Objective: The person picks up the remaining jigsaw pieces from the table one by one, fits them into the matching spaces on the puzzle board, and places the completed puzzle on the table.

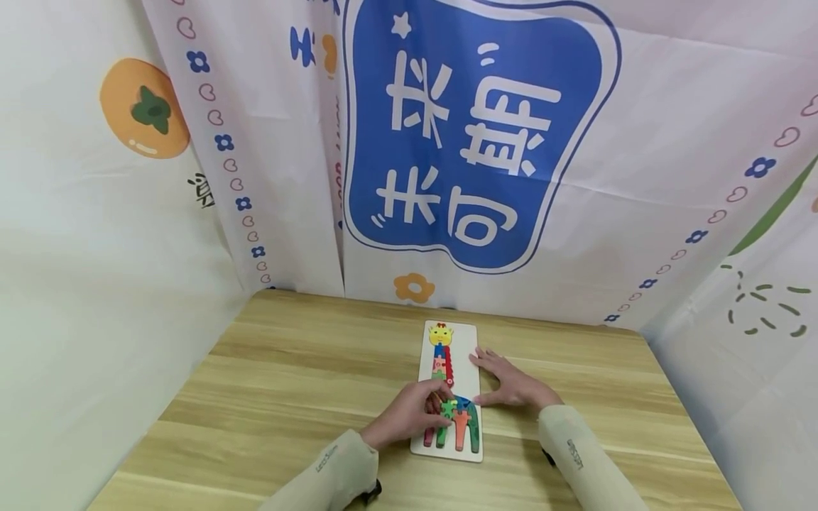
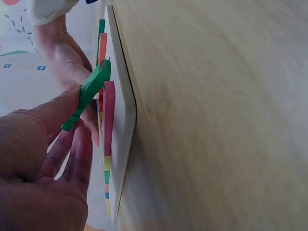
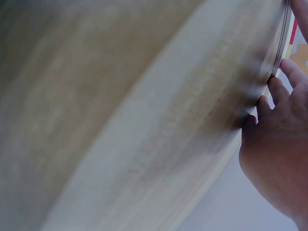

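A giraffe puzzle in several bright pieces lies on a white board (image 1: 468, 355), its yellow head (image 1: 440, 335) at the far end. Over the near end, my left hand (image 1: 405, 413) pinches a green puzzle piece (image 2: 90, 94) between thumb and fingers. The piece is tilted, with one end right at the board beside a magenta leg piece (image 2: 109, 118). Orange (image 1: 460, 434) and dark green (image 1: 474, 431) leg pieces lie to its right. My right hand (image 1: 513, 383) rests at the board's right edge with its fingers spread.
The board lies on a wood-grain table (image 1: 307, 376). A printed white curtain (image 1: 287, 177) hangs behind the table's far edge, and similar cloth stands along both sides. A red scalloped mane piece (image 1: 449, 363) runs beside the giraffe's neck.
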Demonstrator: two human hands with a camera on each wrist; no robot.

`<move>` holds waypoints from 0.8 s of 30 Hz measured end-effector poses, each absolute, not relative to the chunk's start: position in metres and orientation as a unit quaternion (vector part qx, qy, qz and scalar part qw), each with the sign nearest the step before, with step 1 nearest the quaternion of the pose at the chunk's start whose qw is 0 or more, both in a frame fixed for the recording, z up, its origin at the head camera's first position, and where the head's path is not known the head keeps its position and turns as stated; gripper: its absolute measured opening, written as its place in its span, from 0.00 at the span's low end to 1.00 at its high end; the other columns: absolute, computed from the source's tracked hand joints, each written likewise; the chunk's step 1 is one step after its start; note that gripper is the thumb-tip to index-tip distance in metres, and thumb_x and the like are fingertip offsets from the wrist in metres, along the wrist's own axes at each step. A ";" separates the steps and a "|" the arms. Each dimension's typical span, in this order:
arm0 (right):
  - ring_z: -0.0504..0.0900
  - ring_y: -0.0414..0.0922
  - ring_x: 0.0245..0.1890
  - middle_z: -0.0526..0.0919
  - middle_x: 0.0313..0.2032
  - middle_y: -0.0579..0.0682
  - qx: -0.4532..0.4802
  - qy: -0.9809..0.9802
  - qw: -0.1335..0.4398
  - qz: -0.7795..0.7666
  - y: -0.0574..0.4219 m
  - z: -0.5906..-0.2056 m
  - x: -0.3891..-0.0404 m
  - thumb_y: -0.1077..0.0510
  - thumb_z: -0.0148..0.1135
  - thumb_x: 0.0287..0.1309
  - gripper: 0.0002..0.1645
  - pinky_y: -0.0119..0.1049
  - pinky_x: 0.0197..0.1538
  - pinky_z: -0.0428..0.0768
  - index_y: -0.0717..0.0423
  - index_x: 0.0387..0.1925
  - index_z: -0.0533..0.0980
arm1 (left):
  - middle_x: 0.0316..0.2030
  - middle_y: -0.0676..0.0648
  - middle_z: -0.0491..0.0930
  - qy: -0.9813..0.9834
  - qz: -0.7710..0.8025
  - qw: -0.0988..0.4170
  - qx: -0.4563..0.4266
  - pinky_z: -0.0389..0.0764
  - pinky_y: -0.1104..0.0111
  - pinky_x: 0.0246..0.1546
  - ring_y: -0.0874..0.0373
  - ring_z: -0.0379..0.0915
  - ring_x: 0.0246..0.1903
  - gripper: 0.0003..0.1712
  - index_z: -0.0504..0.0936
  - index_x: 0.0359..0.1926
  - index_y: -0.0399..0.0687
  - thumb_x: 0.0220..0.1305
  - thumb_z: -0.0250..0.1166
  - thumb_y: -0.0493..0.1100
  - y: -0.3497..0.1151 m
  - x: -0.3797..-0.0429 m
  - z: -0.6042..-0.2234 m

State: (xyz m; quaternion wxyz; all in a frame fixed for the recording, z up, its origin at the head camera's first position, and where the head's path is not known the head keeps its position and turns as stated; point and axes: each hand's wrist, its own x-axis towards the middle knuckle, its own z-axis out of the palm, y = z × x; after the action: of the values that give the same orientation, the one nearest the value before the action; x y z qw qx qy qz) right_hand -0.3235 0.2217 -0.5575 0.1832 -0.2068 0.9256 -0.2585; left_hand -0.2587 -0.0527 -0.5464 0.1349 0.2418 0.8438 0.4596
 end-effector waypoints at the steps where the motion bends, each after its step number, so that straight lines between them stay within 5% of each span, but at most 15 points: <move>1: 0.39 0.63 0.82 0.44 0.83 0.52 -0.207 0.926 0.184 -0.258 0.222 -0.557 -0.324 0.34 0.72 0.58 0.59 0.72 0.77 0.43 0.44 0.82 0.54 | 0.38 0.56 0.82 0.848 0.451 0.130 0.244 0.79 0.72 0.38 0.60 0.77 0.37 0.16 0.83 0.48 0.53 0.60 0.78 0.42 -0.053 -0.259 -0.546; 7: 0.38 0.63 0.82 0.43 0.83 0.52 -0.204 0.926 0.188 -0.255 0.222 -0.556 -0.324 0.34 0.72 0.58 0.59 0.72 0.77 0.43 0.44 0.82 0.53 | 0.44 0.60 0.80 0.873 0.406 0.110 0.246 0.73 0.67 0.49 0.60 0.72 0.45 0.17 0.84 0.48 0.58 0.59 0.79 0.47 -0.054 -0.260 -0.547; 24: 0.38 0.62 0.83 0.43 0.83 0.51 -0.198 0.926 0.192 -0.257 0.222 -0.555 -0.324 0.34 0.71 0.59 0.58 0.72 0.77 0.43 0.43 0.82 0.53 | 0.48 0.59 0.84 0.911 0.313 0.075 0.258 0.74 0.61 0.57 0.63 0.70 0.48 0.16 0.88 0.48 0.57 0.59 0.78 0.51 -0.052 -0.260 -0.552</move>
State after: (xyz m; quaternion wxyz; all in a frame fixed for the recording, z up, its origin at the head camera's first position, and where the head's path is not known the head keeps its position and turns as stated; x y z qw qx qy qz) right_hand -0.3238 0.2219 -0.5549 0.1921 -0.1979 0.9262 -0.2570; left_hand -0.2597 -0.0518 -0.5515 0.0749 0.2585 0.9107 0.3135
